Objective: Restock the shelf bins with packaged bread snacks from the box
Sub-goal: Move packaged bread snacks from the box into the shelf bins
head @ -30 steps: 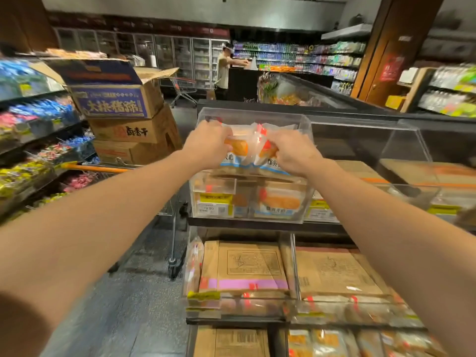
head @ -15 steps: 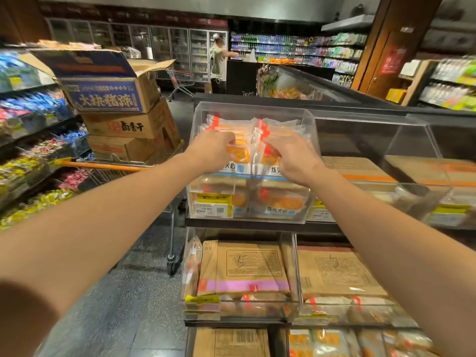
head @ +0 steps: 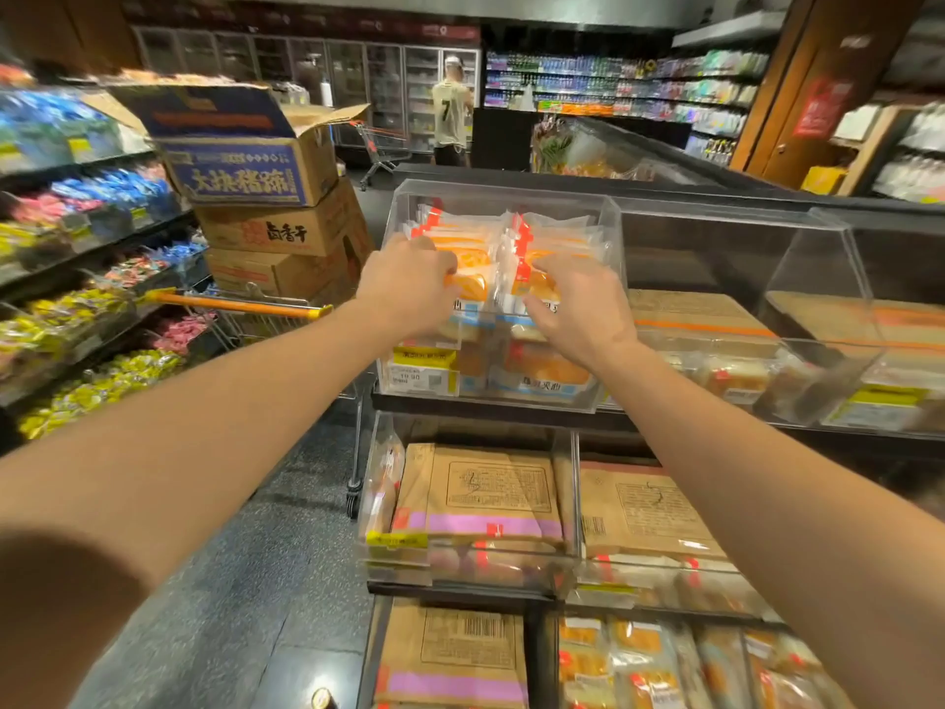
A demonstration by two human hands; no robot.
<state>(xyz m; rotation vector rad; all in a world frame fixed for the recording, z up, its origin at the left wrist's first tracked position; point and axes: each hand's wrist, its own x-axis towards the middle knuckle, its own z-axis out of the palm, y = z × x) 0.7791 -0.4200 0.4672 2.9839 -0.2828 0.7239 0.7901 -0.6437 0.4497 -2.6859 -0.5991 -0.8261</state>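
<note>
Both hands reach into the top clear bin [head: 608,217], which is full of bread packs [head: 552,237]. The left hand [head: 409,286] curls its fingers around one upright pack. The right hand [head: 578,309] lies on the packs beside it with fingers spread.

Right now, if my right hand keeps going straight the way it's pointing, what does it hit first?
The right hand points up and away into the clear bin. It would probably push straight into the bread packs stacked there; its fingers look already on them, though depth is unclear.

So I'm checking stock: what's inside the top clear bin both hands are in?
The clear bin holds upright rows of bread snack packets. The left hand and right hand cover the front ones.
</note>
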